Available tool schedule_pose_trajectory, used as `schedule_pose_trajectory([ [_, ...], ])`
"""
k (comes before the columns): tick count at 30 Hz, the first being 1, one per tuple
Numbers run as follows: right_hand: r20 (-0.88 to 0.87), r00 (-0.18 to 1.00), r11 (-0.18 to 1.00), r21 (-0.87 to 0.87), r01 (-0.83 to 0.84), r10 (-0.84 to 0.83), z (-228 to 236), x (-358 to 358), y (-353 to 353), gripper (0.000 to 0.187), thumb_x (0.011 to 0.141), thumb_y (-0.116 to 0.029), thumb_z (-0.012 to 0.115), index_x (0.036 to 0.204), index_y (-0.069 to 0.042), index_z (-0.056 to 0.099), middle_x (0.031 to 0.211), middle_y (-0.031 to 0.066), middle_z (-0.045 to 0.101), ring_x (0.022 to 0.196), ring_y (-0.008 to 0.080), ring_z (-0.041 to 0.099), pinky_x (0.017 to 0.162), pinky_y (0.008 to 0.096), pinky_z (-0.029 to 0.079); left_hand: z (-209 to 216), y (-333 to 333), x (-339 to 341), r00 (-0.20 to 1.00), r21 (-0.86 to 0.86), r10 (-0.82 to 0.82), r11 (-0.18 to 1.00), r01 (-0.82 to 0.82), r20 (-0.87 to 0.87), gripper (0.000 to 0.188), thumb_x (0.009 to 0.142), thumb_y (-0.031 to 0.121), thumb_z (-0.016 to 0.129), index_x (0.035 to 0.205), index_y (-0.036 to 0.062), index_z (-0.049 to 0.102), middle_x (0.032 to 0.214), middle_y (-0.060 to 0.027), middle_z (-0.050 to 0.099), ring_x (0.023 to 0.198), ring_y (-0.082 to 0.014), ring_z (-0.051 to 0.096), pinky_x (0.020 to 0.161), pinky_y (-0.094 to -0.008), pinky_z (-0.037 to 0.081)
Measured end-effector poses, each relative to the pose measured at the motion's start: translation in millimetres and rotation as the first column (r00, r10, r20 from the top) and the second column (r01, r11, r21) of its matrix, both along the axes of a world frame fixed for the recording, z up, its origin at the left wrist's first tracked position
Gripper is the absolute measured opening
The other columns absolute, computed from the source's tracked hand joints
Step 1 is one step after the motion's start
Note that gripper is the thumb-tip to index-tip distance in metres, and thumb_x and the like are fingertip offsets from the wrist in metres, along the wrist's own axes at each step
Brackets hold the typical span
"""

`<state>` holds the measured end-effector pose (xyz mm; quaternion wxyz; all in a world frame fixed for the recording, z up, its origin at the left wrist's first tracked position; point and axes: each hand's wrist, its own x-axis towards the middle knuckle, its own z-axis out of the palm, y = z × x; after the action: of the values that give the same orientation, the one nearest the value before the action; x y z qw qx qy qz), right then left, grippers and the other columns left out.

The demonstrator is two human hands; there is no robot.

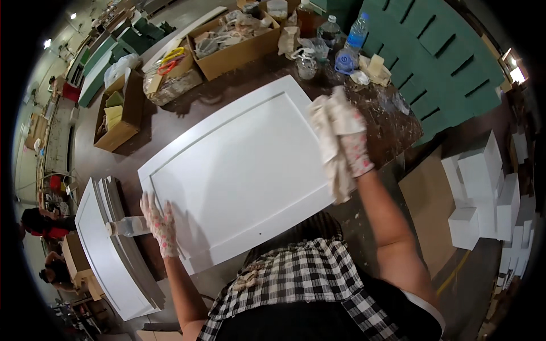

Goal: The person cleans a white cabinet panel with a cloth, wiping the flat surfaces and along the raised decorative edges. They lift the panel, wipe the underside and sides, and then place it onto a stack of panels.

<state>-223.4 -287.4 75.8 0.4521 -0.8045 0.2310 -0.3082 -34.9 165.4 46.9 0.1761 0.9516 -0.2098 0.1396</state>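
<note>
A white framed panel (239, 165), like a cabinet door, lies tilted across the dark table before me. My left hand (159, 224), in a white glove with pink spots, rests at the panel's left edge, its fingers stretched out. At the right edge my right hand (355, 145), gloved the same way, is closed on a cream cloth (329, 136). The cloth hangs down over the panel's right side and hides part of that edge. A clear bottle (131, 226) lies on its side next to my left hand, on a stack of white panels (108, 256).
Cardboard boxes (233, 54) with wrappings stand along the table's far side, next to scissors (169, 59). Several bottles (357, 34) and a glass jar (306, 65) crowd the far right corner. Green slotted boards (438, 57) rise behind. White blocks (478, 182) stand at right.
</note>
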Motion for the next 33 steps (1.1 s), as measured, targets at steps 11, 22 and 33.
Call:
schedule_pose_trajectory([
  [11,-0.231,0.947,0.93,-0.238,-0.279,0.225,-41,-84,-4,0.036,0.085,-0.023,0.064,0.118,-0.01,0.059,0.127,0.0109,0.055,0.119,0.032,0.05,0.101,0.043,0.041,-17,-271,88,0.886,0.265,-0.426,0.847,0.461,-0.181,0.044,0.088,0.03,0.061,0.126,0.0087,0.056,0.111,-0.0172,0.065,0.092,-0.0359,0.064,0.083,-0.0434,0.05],
  [22,-0.09,0.958,0.911,-0.297,-0.287,0.272,-49,147,-76,0.023,0.087,-0.025,0.056,0.099,-0.006,0.058,0.109,0.0128,0.058,0.109,0.0305,0.053,0.093,0.0412,0.044,-2,-290,70,0.885,0.211,-0.409,0.866,0.453,-0.223,0.059,0.081,0.048,0.066,0.121,0.005,0.059,0.103,-0.0163,0.066,0.097,-0.0346,0.061,0.088,-0.0431,0.045],
  [33,-0.302,0.824,0.754,-0.34,-0.562,0.479,-40,-49,-20,0.038,0.089,-0.033,0.056,0.119,-0.009,0.058,0.131,0.0128,0.055,0.132,0.0343,0.043,0.113,0.0494,0.029,-19,-280,83,0.914,0.2,-0.344,0.9,0.386,-0.215,0.061,0.084,0.053,0.063,0.122,0.0048,0.059,0.101,-0.0183,0.067,0.093,-0.0329,0.065,0.083,-0.0406,0.05],
])
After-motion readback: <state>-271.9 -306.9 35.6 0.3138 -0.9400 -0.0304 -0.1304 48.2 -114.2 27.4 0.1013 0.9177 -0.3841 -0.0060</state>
